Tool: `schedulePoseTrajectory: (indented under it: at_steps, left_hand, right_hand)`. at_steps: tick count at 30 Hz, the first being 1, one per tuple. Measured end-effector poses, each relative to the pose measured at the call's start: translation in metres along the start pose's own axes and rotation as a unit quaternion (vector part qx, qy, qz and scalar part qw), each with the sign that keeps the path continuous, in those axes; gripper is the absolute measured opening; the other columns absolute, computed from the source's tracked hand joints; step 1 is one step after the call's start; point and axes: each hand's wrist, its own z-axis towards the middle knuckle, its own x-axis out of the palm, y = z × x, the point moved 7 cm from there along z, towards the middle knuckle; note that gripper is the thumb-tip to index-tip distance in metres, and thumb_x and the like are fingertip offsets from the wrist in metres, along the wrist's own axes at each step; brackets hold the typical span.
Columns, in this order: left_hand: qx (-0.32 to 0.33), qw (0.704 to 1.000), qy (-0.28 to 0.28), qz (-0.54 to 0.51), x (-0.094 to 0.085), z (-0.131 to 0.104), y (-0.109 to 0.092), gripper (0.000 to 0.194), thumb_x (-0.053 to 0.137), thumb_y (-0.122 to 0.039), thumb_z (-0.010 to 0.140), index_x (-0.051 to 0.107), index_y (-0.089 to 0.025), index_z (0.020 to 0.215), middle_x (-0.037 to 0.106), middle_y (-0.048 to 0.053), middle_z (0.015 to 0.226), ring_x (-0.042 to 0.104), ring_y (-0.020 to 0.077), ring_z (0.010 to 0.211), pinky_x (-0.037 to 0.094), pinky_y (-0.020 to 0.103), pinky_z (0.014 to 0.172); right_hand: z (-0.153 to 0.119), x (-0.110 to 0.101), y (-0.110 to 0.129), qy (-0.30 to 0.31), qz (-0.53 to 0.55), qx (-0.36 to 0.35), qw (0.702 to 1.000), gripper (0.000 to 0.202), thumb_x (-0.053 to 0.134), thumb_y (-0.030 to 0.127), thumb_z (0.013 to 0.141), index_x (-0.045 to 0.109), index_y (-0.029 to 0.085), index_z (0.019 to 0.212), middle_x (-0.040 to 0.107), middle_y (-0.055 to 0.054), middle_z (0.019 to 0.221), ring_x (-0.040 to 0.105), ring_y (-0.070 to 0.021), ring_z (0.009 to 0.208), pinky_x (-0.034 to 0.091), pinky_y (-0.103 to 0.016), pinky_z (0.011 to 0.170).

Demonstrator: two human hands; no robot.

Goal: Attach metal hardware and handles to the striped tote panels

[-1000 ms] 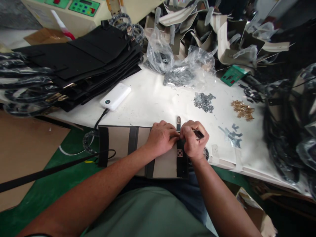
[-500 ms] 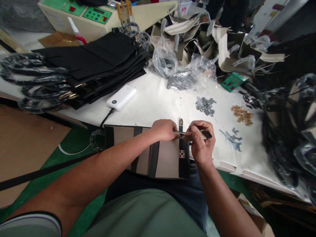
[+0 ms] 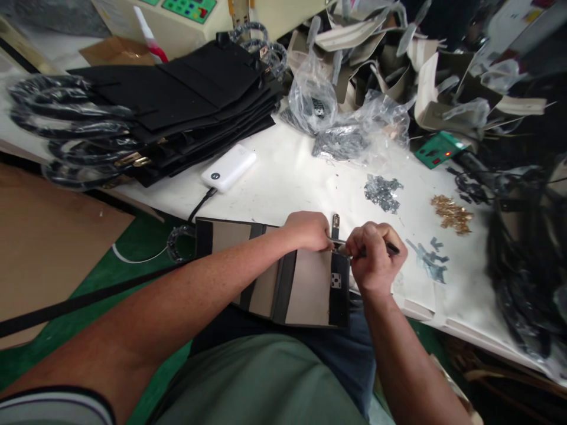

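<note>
- Panel (image 3: pixel 309 289) lies open at the table (image 3: pixel 287 183) edge.
- My right hand (image 3: pixel 376 257) grips a tool (image 3: pixel 392 248); left hand's (image 3: pixel 309 230) grip: cannot tell.
- Close tool work, I judge; next move needs steady pressure.

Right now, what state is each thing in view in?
Bag panel: opened out, pale inner side up
Dark-handled tool: gripped in right hand
Left hand: on the bag panel
Power bank: cable plugged in
Green box: red light lit
Black bags: stacked, handles plastic-wrapped
Gold-coloured fittings: loose heap
</note>
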Motion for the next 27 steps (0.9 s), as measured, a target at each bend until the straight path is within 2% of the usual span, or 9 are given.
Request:
schedulePoseTrajectory:
  at_steps: [2, 5, 7, 11, 15, 17, 20, 24, 27]
  left_hand:
    - [0.000, 1.000, 0.001, -0.001, 0.001, 0.000, 0.000, 0.028, 0.069, -0.051, 0.073, 0.079, -0.026, 0.080, 0.077, 0.005, 0.085, 0.069, 0.0232, 0.077, 0.044, 0.030, 0.064]
    - [0.003, 1.000, 0.001, -0.005, 0.003, 0.003, 0.001, 0.027, 0.069, -0.051, 0.074, 0.080, -0.028, 0.083, 0.077, 0.004, 0.083, 0.068, 0.0232, 0.078, 0.045, 0.031, 0.066]
    - [0.003, 1.000, -0.001, -0.003, 0.004, 0.004, 0.001, 0.027, 0.069, -0.050, 0.074, 0.080, -0.028, 0.083, 0.076, 0.003, 0.082, 0.068, 0.0229, 0.078, 0.045, 0.031, 0.067]
    - [-0.006, 1.000, 0.003, -0.003, 0.002, 0.001, 0.001, 0.026, 0.070, -0.050, 0.072, 0.079, -0.028, 0.081, 0.077, 0.003, 0.084, 0.069, 0.0230, 0.079, 0.046, 0.030, 0.067]
    - [-0.002, 1.000, 0.007, 0.001, 0.001, 0.000, 0.001, 0.028, 0.068, -0.051, 0.072, 0.079, -0.027, 0.082, 0.077, 0.004, 0.084, 0.070, 0.0236, 0.080, 0.047, 0.030, 0.068]
    - [0.011, 1.000, 0.003, 0.006, 0.002, 0.002, 0.000, 0.030, 0.066, -0.053, 0.074, 0.078, -0.026, 0.080, 0.077, 0.005, 0.084, 0.070, 0.0241, 0.081, 0.048, 0.031, 0.070]
    - [0.023, 1.000, -0.002, 0.018, 0.003, 0.005, 0.000, 0.036, 0.064, -0.057, 0.076, 0.077, -0.025, 0.082, 0.077, 0.007, 0.090, 0.071, 0.0268, 0.086, 0.050, 0.033, 0.073]
    - [0.033, 0.999, 0.015, 0.009, 0.004, 0.007, 0.000, 0.033, 0.065, -0.054, 0.074, 0.077, -0.026, 0.087, 0.078, 0.007, 0.098, 0.072, 0.0280, 0.092, 0.052, 0.034, 0.076]
    - [0.031, 0.999, 0.018, 0.009, 0.003, 0.006, 0.001, 0.032, 0.066, -0.053, 0.073, 0.078, -0.027, 0.086, 0.078, 0.006, 0.097, 0.071, 0.0263, 0.090, 0.052, 0.032, 0.076]
  right_hand:
    - [-0.001, -0.001, -0.004, -0.008, 0.021, -0.003, 1.000, 0.039, 0.065, 0.029, 0.094, 0.041, 0.023, 0.064, 0.041, 0.007, 0.054, 0.042, -0.0094, 0.044, 0.035, -0.025, 0.043]
    - [-0.001, -0.006, 0.002, -0.027, 0.066, -0.044, 0.996, 0.036, 0.066, 0.027, 0.093, 0.043, 0.023, 0.066, 0.040, 0.007, 0.055, 0.040, -0.0088, 0.042, 0.033, -0.025, 0.041]
    - [-0.002, -0.008, 0.001, -0.030, 0.050, -0.043, 0.997, 0.036, 0.065, 0.030, 0.094, 0.043, 0.023, 0.067, 0.041, 0.007, 0.054, 0.040, -0.0093, 0.043, 0.034, -0.025, 0.042]
    - [-0.005, -0.006, -0.014, -0.004, -0.008, 0.003, 1.000, 0.039, 0.063, 0.033, 0.096, 0.040, 0.023, 0.066, 0.042, 0.007, 0.053, 0.043, -0.0103, 0.045, 0.035, -0.026, 0.045]
    - [-0.007, -0.002, -0.007, -0.007, 0.030, -0.033, 0.999, 0.037, 0.063, 0.028, 0.096, 0.041, 0.023, 0.066, 0.041, 0.007, 0.054, 0.042, -0.0099, 0.043, 0.034, -0.027, 0.045]
    - [-0.007, 0.004, -0.004, 0.010, 0.022, -0.041, 0.999, 0.036, 0.063, 0.028, 0.096, 0.043, 0.023, 0.067, 0.043, 0.007, 0.055, 0.043, -0.0102, 0.045, 0.035, -0.027, 0.047]
    - [-0.010, 0.015, -0.006, 0.066, -0.049, -0.037, 0.996, 0.036, 0.064, 0.029, 0.095, 0.044, 0.022, 0.066, 0.046, 0.005, 0.058, 0.046, -0.0107, 0.052, 0.038, -0.027, 0.052]
    - [-0.015, 0.023, -0.007, 0.132, -0.112, -0.071, 0.982, 0.035, 0.064, 0.026, 0.094, 0.046, 0.021, 0.066, 0.049, 0.004, 0.061, 0.046, -0.0108, 0.056, 0.039, -0.028, 0.057]
    - [-0.017, 0.019, -0.011, 0.133, -0.111, -0.070, 0.982, 0.034, 0.064, 0.026, 0.094, 0.047, 0.021, 0.066, 0.050, 0.003, 0.061, 0.046, -0.0112, 0.056, 0.039, -0.029, 0.057]
